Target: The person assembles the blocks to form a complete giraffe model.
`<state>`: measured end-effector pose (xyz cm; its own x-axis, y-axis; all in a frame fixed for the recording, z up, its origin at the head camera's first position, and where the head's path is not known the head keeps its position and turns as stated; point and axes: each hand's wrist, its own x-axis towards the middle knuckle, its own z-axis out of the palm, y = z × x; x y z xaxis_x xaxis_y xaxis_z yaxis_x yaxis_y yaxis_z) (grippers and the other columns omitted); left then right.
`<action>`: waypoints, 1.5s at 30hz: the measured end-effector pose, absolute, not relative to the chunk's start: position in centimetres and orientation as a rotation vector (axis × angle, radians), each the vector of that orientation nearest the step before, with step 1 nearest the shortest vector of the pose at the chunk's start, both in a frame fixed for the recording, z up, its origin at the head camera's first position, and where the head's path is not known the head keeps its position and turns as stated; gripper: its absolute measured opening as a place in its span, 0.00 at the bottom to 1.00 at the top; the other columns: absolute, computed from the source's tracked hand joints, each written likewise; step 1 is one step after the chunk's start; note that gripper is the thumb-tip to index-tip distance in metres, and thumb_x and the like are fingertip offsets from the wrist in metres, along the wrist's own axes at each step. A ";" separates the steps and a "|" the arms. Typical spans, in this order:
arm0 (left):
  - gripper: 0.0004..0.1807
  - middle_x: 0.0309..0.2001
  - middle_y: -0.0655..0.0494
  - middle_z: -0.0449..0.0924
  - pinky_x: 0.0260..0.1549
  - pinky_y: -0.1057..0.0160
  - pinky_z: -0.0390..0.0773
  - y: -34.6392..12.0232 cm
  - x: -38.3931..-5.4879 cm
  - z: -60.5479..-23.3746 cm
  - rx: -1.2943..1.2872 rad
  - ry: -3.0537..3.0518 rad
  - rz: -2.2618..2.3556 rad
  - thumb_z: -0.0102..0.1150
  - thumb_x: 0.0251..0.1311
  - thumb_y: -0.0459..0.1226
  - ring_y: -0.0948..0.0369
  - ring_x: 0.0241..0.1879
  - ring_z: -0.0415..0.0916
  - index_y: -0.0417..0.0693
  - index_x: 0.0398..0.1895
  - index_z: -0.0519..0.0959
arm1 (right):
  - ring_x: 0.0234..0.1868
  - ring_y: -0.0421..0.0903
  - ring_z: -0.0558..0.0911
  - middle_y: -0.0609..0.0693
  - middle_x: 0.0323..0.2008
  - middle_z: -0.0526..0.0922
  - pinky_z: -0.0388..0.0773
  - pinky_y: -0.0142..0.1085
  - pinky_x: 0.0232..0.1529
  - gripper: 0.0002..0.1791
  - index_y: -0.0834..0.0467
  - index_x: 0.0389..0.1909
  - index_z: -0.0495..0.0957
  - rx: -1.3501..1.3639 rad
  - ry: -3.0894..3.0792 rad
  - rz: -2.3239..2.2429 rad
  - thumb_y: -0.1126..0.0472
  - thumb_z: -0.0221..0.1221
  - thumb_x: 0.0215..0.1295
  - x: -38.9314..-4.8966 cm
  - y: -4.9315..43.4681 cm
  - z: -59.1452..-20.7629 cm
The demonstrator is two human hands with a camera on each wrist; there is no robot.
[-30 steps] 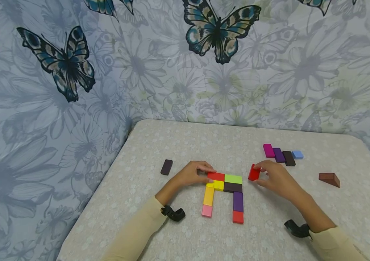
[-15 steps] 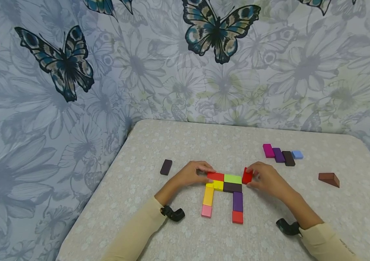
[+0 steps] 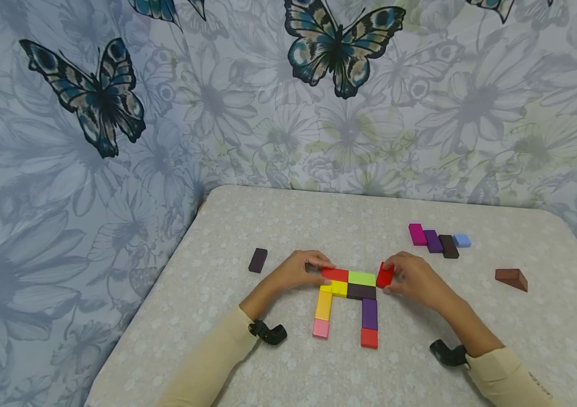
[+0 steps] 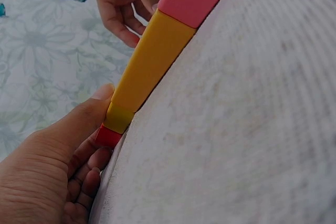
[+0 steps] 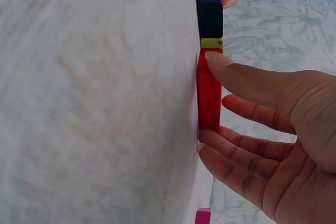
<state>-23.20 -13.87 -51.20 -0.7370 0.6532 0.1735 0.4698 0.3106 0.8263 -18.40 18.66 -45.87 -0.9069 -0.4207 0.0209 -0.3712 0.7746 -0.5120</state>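
My right hand (image 3: 412,277) pinches a red block (image 3: 384,275) between thumb and fingers. The block lies at the right end of the lime-green block (image 3: 361,277). My left hand (image 3: 298,270) holds the left end of the row, thumb at the yellow block (image 4: 119,118) and fingers behind another red block (image 3: 335,275). Below the red and green pair lie the yellow block and a dark block (image 3: 361,291). Two legs come toward me: an orange block (image 3: 323,306) with a pink block (image 3: 321,328), and a purple block (image 3: 369,314) with a red end block (image 3: 369,338).
A dark block (image 3: 257,260) lies alone at the left. Back right, magenta (image 3: 417,234), purple (image 3: 433,241), dark (image 3: 448,246) and blue (image 3: 462,241) blocks sit together. A brown wedge block (image 3: 511,279) is at the far right. The patterned wall (image 3: 268,124) stands behind the table (image 3: 288,220).
My right hand has moved left, bringing the red block to the right end of the green block. The left hand stays at the row's left end.
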 end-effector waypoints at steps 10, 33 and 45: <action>0.20 0.49 0.63 0.84 0.55 0.62 0.76 -13.8 -23.5 -51.5 1.036 2.388 1.381 0.77 0.55 0.39 0.65 0.50 0.78 0.51 0.53 0.88 | 0.41 0.48 0.79 0.50 0.41 0.82 0.81 0.40 0.40 0.24 0.60 0.46 0.82 -0.658 2.871 -0.825 0.59 0.79 0.49 -18.5 19.1 -46.1; 0.20 0.49 0.61 0.84 0.56 0.62 0.76 -13.8 -23.4 -51.4 1.041 2.375 1.414 0.77 0.55 0.38 0.64 0.51 0.78 0.49 0.53 0.88 | 0.49 0.67 0.82 0.71 0.51 0.82 0.79 0.61 0.47 0.32 0.68 0.61 0.76 -0.518 3.038 -0.727 0.58 0.73 0.59 -20.7 27.2 -42.3; 0.20 0.49 0.61 0.84 0.54 0.63 0.76 -13.8 -23.4 -51.4 1.013 2.373 1.413 0.77 0.55 0.38 0.64 0.51 0.78 0.49 0.53 0.88 | 0.40 0.58 0.82 0.66 0.43 0.83 0.81 0.55 0.40 0.35 0.71 0.61 0.74 -0.500 2.963 -0.564 0.60 0.75 0.56 -23.5 31.3 -42.6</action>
